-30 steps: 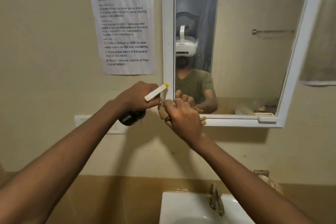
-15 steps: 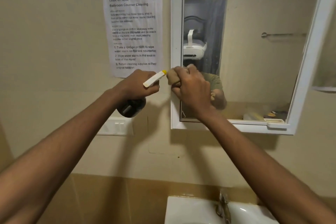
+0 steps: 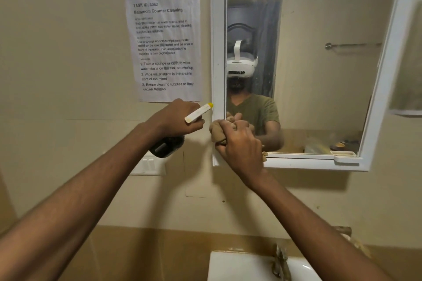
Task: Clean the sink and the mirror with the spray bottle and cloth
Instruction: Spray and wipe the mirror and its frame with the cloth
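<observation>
Right hand (image 3: 239,141) is fisted around a bunched tan cloth (image 3: 217,133), pressing it against the lower-left corner of the mirror (image 3: 319,64) — cloth overlaps both the glass and the white frame (image 3: 218,52) there. A bit of the cloth also pokes out below the hand at the bottom rail.

Left hand (image 3: 175,118) is wrapped around the spray bottle (image 3: 167,147), held up just left of the mirror frame and close beside the cloth hand, not touching it. The white nozzle with its yellow tip (image 3: 210,105) points up-right toward the frame edge. Dark bottle body hangs below the hand. Can't tell if a finger is on the trigger.

Sink (image 3: 239,267) is at the bottom of view, white basin, metal tap (image 3: 280,262) at its back edge — well below both hands.

On the wall left of the mirror: a printed sheet (image 3: 164,45) headed "Bathroom Counter Cleaning", and lower down a white switch plate (image 3: 148,166), partly hidden behind the bottle and left arm. The mirror reflects the person with a white headset, plus a towel rail on the far wall.
</observation>
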